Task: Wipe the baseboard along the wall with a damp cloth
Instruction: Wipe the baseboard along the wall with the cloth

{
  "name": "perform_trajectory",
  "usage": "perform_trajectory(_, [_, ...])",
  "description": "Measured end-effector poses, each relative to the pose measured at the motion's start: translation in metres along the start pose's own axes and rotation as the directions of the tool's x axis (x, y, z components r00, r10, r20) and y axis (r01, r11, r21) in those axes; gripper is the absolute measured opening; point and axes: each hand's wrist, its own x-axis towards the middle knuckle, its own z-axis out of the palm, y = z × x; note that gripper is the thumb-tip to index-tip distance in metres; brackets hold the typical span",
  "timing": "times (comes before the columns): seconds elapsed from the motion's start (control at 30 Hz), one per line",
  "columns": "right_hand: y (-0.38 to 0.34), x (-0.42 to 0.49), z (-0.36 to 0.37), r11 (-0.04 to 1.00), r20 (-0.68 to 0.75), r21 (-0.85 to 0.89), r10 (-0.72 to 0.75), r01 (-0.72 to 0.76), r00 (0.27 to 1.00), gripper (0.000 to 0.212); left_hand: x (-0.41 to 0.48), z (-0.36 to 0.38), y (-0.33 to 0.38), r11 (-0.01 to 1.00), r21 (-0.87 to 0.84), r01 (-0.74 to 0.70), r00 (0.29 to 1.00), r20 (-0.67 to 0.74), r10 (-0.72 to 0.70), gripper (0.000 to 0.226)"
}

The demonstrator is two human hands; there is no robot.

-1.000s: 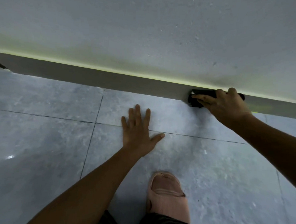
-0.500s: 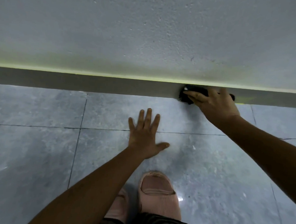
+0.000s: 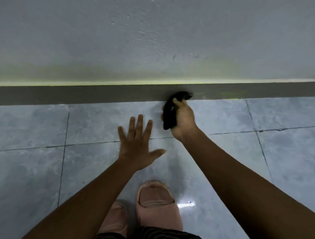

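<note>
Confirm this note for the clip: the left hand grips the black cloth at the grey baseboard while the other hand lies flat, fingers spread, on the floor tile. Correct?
Not quite. The head view shows the right hand gripping the black cloth at the grey baseboard; the left hand is the one lying flat, fingers spread, on the floor tile.

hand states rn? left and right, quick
Left hand: open, fingers spread, palm flat on the floor tile, holding nothing.
Right hand: closed around the black cloth, cloth's top end at the baseboard.
</note>
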Motion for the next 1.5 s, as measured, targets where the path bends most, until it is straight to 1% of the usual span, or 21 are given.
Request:
perform_trajectory(0.1, [0.004,0.0,0.025,0.997,0.033,-0.035,0.07,-0.069,0.997,0.012,0.0,0.0,0.001,1.0,0.011,0.002,1.0,-0.005,-0.002,0.104])
perform_trajectory(0.17, [-0.003,0.005,0.027,1.0,-0.03,-0.015,0.007,-0.007,1.0,0.01,-0.001,-0.001,0.001,1.0,0.008,0.001,1.0,0.0,-0.001,0.103])
perform_trajectory(0.27, [-0.021,0.021,0.008,0.991,-0.189,0.051,-0.114,0.126,0.975,0.032,-0.001,-0.003,0.001,1.0,0.014,0.001,1.0,0.01,-0.002,0.103])
perform_trajectory(0.33, [-0.03,0.03,-0.005,0.985,-0.244,0.089,-0.12,0.146,0.962,0.041,-0.002,-0.003,0.002,1.0,0.022,0.005,1.0,0.017,-0.005,0.103])
perform_trajectory(0.4, [-0.03,0.032,-0.008,0.997,-0.227,0.042,-0.052,0.063,0.973,0.037,-0.003,-0.003,0.002,1.0,0.018,0.005,1.0,0.018,-0.005,0.103])
perform_trajectory(0.5, [-0.015,0.028,-0.003,0.99,-0.129,-0.116,0.065,-0.08,0.99,0.017,-0.002,-0.002,0.001,1.0,0.014,0.003,1.0,0.007,-0.003,0.103])
perform_trajectory(0.53, [-0.012,0.024,0.001,0.988,-0.085,-0.1,0.107,-0.115,0.991,0.012,-0.002,-0.002,0.001,1.0,0.015,0.003,1.0,0.005,-0.003,0.103])
perform_trajectory(0.6, [-0.013,0.015,0.009,0.988,-0.009,-0.01,0.155,-0.156,0.988,0.021,-0.001,-0.002,0.001,1.0,0.013,0.004,1.0,-0.005,-0.004,0.103])
perform_trajectory(0.7, [-0.022,0.021,0.006,0.996,-0.03,0.074,0.056,-0.054,0.998,0.013,0.0,-0.001,0.001,1.0,0.018,-0.002,1.0,-0.008,0.002,0.103])
perform_trajectory(0.8, [-0.038,0.039,-0.016,0.987,-0.199,0.112,-0.088,0.111,0.976,0.016,-0.001,-0.001,0.0,1.0,0.031,0.002,1.0,-0.003,-0.002,0.103])
perform_trajectory(0.87, [-0.045,0.045,-0.029,0.988,-0.265,0.087,-0.098,0.125,0.959,0.012,-0.001,0.0,0.0,0.999,0.031,0.006,1.0,0.0,-0.006,0.103])
perform_trajectory(0.97, [-0.041,0.041,-0.033,0.984,-0.223,-0.171,-0.078,0.04,0.972,0.008,-0.001,0.001,0.0,1.0,0.023,0.009,1.0,-0.023,-0.008,0.103])
perform_trajectory(1.03, [-0.036,0.033,-0.029,0.968,-0.13,-0.25,-0.007,-0.026,0.991,0.014,-0.001,0.003,0.001,1.0,0.02,0.014,0.999,-0.049,-0.013,0.103])
perform_trajectory(1.1, [-0.038,0.023,-0.023,0.982,-0.071,-0.186,0.027,-0.04,0.997,0.019,0.0,0.006,0.002,0.999,0.037,0.019,0.997,-0.07,-0.016,0.103])
perform_trajectory(1.17, [-0.046,0.02,-0.024,0.997,-0.11,-0.069,-0.044,0.037,0.993,0.013,0.001,0.008,0.006,0.999,0.049,0.012,0.994,-0.107,-0.007,0.102])
perform_trajectory(1.23, [-0.058,0.031,-0.033,0.981,-0.228,-0.013,-0.19,0.192,0.955,0.012,0.005,0.008,0.011,0.998,0.046,-0.036,0.988,-0.148,0.043,0.1])
perform_trajectory(1.27, [-0.066,0.035,-0.039,0.97,-0.283,-0.059,-0.243,0.236,0.928,0.02,0.009,0.007,0.015,0.996,0.047,-0.078,0.984,-0.156,0.084,0.098])
perform_trajectory(1.33, [-0.076,0.041,-0.053,0.96,-0.338,-0.207,-0.251,0.188,0.907,0.041,0.017,0.003,0.026,0.982,0.043,-0.185,0.968,-0.163,0.189,0.093])
perform_trajectory(1.37, [-0.077,0.04,-0.056,0.956,-0.329,-0.265,-0.212,0.125,0.92,0.042,0.022,0.0,0.033,0.97,0.038,-0.241,0.956,-0.16,0.244,0.09])
perform_trajectory(1.43, [-0.074,0.037,-0.059,0.946,-0.281,-0.32,-0.141,0.046,0.949,0.034,0.033,-0.004,0.048,0.941,0.057,-0.333,0.932,-0.135,0.338,0.087])
perform_trajectory(1.5, [-0.066,0.034,-0.056,0.942,-0.207,-0.335,-0.099,0.024,0.973,0.017,0.045,-0.007,0.06,0.923,0.082,-0.376,0.918,-0.103,0.384,0.087])
